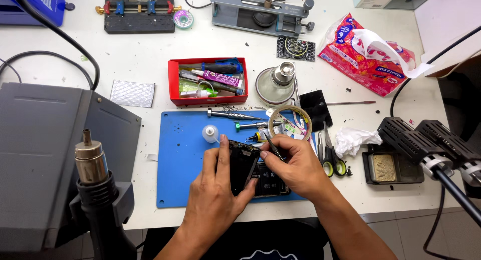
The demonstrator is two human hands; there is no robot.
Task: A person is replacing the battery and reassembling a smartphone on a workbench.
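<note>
**Opened phone under two hands on the blue mat**

Left hand (213, 200): grip closed around the dark opened phone (244, 165), thumb on its near edge and fingers along the far side. The phone is tipped up on one long edge, apparently so that its inner face turns toward the other hand.

Right hand (295, 166): grip pinched on slim dark tweezers (271, 142). Their working end seems to point down into the phone just beside the left fingertips; the contact spot is hidden by the fingers. A second dark part of the phone (270, 182) lies flat under this hand.

Blue work mat (183, 155): lies beneath both grips on the white tabletop (150, 69), giving the phone a soft base.

Beyond the grips, within easy reach:
- small clear dropper bottle (210, 134), just past the left thumb
- roll of clear tape (289, 121), just past the right knuckles
- screwdrivers (233, 114) laid across the mat's far edge
- red tray (208, 81) of tubes and tools, farther off

Outboard of the right grip: green-handled scissors (330, 160), crumpled tissue (354, 140), black tray with a brownish cleaning sponge (385, 167).

Outboard of the left grip, well apart: hot-air nozzle (91, 160) parked upright beside its grey station (45, 155), kept clear of the hands.
</note>
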